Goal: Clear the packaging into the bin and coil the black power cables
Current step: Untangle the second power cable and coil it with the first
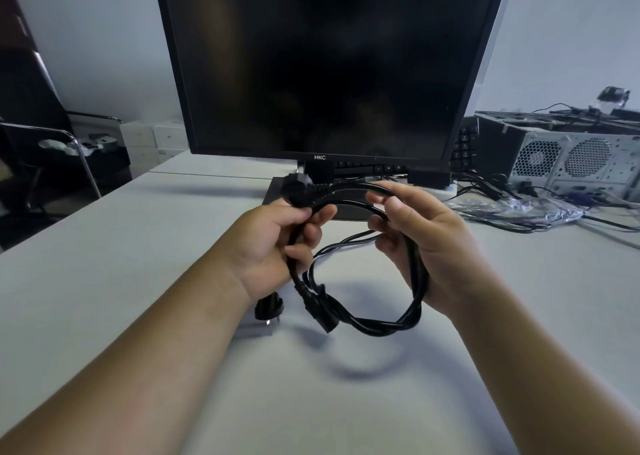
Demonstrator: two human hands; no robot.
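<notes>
Both hands are up above the bench (346, 402), in front of the dark monitor (325, 63). The left hand (273, 243) grips one side of the coiled black power cable (377, 326). The right hand (415, 233) curls round the other side, loop hanging between them.

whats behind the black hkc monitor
A black keyboard peeks out below and right of the black flat-screen monitor; the rest of it, and anything else there, is hidden by the screen.

One wide head-worn view is aimed forward and down, set close in front of the black-framed flat monitor (322, 63).
</notes>
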